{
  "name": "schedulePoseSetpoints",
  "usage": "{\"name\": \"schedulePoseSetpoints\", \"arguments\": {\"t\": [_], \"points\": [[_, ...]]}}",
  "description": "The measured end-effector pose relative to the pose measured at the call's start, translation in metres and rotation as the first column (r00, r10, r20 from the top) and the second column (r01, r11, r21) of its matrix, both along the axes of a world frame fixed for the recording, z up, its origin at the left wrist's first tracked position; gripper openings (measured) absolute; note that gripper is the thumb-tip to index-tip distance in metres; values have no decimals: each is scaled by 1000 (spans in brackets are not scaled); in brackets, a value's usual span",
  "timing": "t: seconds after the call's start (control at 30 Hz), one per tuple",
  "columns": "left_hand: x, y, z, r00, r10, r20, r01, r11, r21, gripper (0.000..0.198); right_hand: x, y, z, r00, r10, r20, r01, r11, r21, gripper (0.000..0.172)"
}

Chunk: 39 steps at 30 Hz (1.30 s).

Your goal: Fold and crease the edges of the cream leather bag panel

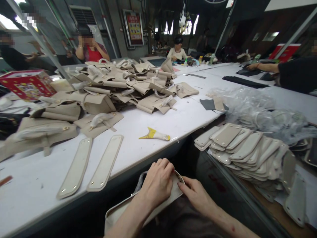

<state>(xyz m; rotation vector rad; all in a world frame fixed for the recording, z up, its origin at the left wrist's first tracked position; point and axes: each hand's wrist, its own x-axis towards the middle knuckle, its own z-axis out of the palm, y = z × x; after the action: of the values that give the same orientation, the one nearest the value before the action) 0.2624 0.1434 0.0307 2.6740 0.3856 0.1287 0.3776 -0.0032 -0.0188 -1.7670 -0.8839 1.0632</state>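
Note:
A beige handbag (170, 202) lies tilted across my lap below the table edge, and part of it is hidden by my forearms. My left hand (158, 177) is closed over its upper edge, with the fingers curled out of sight. At the bag's right end, my right hand (192, 188) pinches the rim between thumb and fingers, beside small metal studs. Some clear plastic wrap (140, 181) shows behind my left wrist. On the table ahead lie two long pale panels with rounded corners and studs, a left panel (75, 167) and a right panel (106, 163).
A heap of beige bag bodies (123, 82) covers the table's far left. A yellow-and-white tool (155, 134) lies near the edge. To my right are stacked studded panels (250, 148) and crumpled clear plastic (260, 105). Several people sit around the tables.

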Motion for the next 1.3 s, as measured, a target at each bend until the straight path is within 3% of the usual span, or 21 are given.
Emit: {"name": "schedulePoseSetpoints", "arguments": {"t": [0.07,0.2,0.27,0.37,0.5,0.97,1.3], "points": [[7,12,-5,999,8,31,-5,995,-101,15,-3,2,4,997,5,80,-3,1000,-16,33],[19,29,-9,994,-104,13,104,966,-238,28,-7,3,9,993,-8,122,9,1000,-7,35],[23,33,-10,980,-199,-5,193,954,-229,40,-9,3,10,992,-13,123,12,1000,5,36],[27,35,-14,952,-301,-59,286,940,-185,29,-10,5,8,990,-25,139,25,1000,4,38],[32,39,-21,947,-312,-77,293,937,-191,22,-12,8,5,987,-38,154,43,999,-25,39],[34,50,-36,943,-332,-21,309,898,-314,34,-16,9,6,990,-29,139,32,999,-21,51],[31,47,-37,948,-318,-30,291,897,-334,36,-18,6,2,995,-46,91,47,999,-5,46]]}}
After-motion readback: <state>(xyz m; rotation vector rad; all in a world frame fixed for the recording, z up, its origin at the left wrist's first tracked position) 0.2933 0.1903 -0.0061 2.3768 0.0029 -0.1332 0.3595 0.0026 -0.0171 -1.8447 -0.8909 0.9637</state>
